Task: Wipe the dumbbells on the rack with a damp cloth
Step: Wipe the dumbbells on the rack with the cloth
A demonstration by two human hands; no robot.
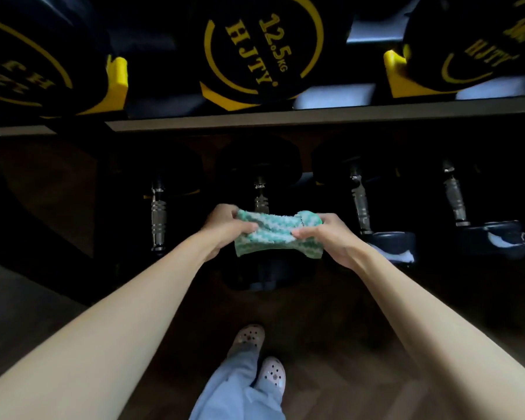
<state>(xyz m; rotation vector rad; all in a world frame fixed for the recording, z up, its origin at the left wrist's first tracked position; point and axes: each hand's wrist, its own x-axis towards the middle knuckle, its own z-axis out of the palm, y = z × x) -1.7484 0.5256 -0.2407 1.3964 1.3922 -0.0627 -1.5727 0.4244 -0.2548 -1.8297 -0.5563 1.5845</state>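
Note:
A green-and-white cloth (273,234) is stretched between both hands, above the near end of a black dumbbell (259,168) on the lower shelf. My left hand (225,230) grips the cloth's left end and my right hand (331,237) grips its right end. The dumbbell's chrome handle (260,197) shows just beyond the cloth; its near head is mostly hidden in shadow under the cloth. On the upper shelf sits a black dumbbell marked 12.5 kg (262,47) with yellow lettering.
The rack's upper shelf edge (315,115) runs across the view. More dumbbells lie on the lower shelf at the left (159,213) and the right (359,201), and others on the upper shelf at the left (22,59) and right (479,50). My feet (261,356) stand on dark wooden floor.

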